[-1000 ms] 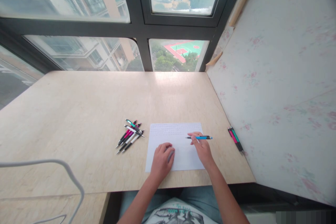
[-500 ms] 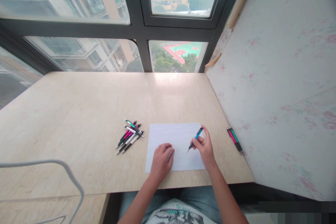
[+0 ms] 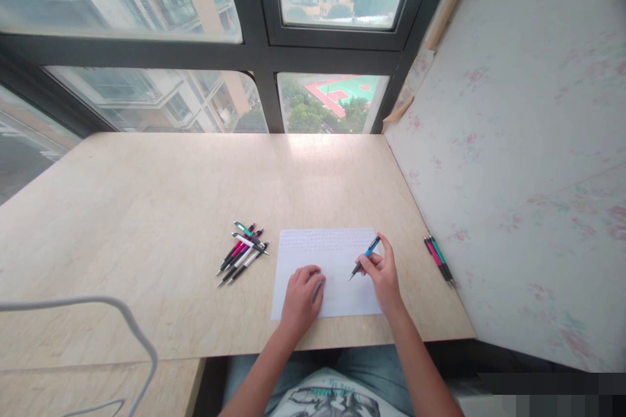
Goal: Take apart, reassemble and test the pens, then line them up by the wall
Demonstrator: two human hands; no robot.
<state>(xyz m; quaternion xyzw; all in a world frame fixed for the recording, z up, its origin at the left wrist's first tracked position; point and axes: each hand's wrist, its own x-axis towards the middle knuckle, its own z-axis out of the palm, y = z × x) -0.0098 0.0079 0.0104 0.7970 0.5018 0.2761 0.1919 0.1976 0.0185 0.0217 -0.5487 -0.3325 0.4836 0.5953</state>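
A white sheet of paper point(image 3: 337, 257) with faint writing near its top lies on the light wooden desk point(image 3: 161, 208). My left hand point(image 3: 303, 296) rests on the sheet's lower left part, fingers curled downward onto the paper. My right hand point(image 3: 381, 273) grips a blue pen point(image 3: 364, 257) in a writing hold, its tip pointing down at the right half of the sheet.
A pile of several pens point(image 3: 243, 251) lies left of the paper. Two or three more pens point(image 3: 439, 259) lie by the desk's right edge, next to the floral wall point(image 3: 513, 143). A large window point(image 3: 254, 32) stands behind. A white wire frame point(image 3: 98, 313) sits at lower left.
The blue pen lay flat across my right fingers a second ago; now it is turned into a writing grip with the tip down near the paper. My left hand has stayed put.
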